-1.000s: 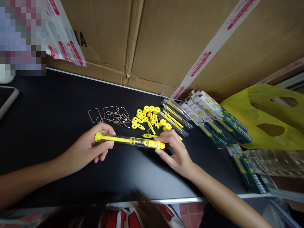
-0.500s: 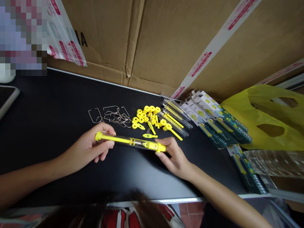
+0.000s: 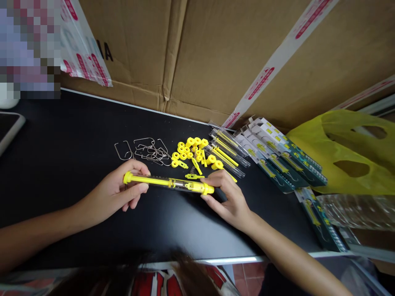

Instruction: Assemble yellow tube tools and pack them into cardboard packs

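Worktop (image 3: 173, 234): tube (image 3: 157, 181) held above it
Left hand (image 3: 115, 187): grip closed round one end
Right hand (image 3: 231, 201): grip pinching the other
Tube: looks mostly assembled, both ends capped
Wires (image 3: 158, 153): loose, unfitted
Nuts (image 3: 190, 142): loose, unfitted too

Slim clear tube (image 3: 169, 183) (yellow inside), yellow-ended, held crosswise.

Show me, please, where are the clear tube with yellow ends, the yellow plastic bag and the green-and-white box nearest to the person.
Clear tube (image 3: 170, 183): head view, near the middle of its length.
Yellow plastic bag (image 3: 339, 144): head view, between its two holes.
Green-and-white box (image 3: 319, 220): head view, middle of its printed side.
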Demonstrator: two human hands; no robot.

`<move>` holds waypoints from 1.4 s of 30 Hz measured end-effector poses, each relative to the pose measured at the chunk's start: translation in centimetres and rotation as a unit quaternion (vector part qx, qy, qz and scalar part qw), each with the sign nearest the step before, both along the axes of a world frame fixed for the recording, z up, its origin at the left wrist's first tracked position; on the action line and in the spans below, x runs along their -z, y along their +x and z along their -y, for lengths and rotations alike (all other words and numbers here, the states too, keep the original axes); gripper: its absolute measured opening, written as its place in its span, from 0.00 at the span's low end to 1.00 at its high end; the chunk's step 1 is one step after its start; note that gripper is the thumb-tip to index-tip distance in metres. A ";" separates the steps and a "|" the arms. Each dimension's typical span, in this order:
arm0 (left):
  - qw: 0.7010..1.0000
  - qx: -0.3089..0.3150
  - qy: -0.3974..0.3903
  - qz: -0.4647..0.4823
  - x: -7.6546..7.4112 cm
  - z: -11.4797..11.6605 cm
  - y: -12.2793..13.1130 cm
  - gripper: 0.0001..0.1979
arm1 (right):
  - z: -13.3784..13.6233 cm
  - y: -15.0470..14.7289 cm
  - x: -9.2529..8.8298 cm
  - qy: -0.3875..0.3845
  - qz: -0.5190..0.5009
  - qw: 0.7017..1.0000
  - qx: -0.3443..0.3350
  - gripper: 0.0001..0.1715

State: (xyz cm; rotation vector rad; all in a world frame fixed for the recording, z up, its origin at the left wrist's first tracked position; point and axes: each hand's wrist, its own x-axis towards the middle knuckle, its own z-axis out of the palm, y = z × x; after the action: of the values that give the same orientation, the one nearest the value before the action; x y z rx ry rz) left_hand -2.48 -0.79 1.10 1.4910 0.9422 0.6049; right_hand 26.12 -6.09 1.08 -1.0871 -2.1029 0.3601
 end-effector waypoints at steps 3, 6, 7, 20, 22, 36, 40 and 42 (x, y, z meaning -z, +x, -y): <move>1.000 0.003 -0.002 -0.005 -0.1 0.0 0.0 0.09 | 0.3 0.0 0.4 -0.016 -0.009 1.000 -0.014 0.17; 1.000 0.006 -0.005 0.000 -0.1 0.0 0.0 0.09 | 0.7 0.2 0.9 -0.037 -0.002 0.999 -0.013 0.17; 1.000 0.007 -0.006 0.002 -0.1 0.0 0.0 0.09 | 0.8 0.3 1.1 -0.044 0.001 0.999 -0.013 0.17; 1.000 0.008 -0.020 0.016 -0.1 -0.1 0.0 0.08 | 0.5 0.4 0.2 -0.044 0.007 0.999 -0.027 0.16; 1.000 0.008 -0.024 0.018 -0.2 -0.1 0.0 0.08 | 0.2 0.4 -0.1 -0.020 0.011 0.999 -0.024 0.16; 0.999 0.012 -0.026 0.029 -0.1 0.2 -0.1 0.08 | 0.3 0.5 0.3 -0.043 -0.052 0.997 -0.023 0.24; 0.999 -0.001 -0.026 0.030 -0.2 0.1 -0.1 0.08 | 0.1 0.9 0.1 -0.048 -0.054 0.997 -0.034 0.25; 0.999 -0.003 -0.027 0.032 -0.3 0.1 0.0 0.08 | -0.1 1.0 0.1 -0.051 -0.062 0.996 -0.042 0.23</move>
State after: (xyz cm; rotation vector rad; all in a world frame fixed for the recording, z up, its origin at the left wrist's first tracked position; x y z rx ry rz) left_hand -2.50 -0.87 1.35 1.4134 0.9072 0.6228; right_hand 27.08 -6.04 1.02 -1.0090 -2.0427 0.5661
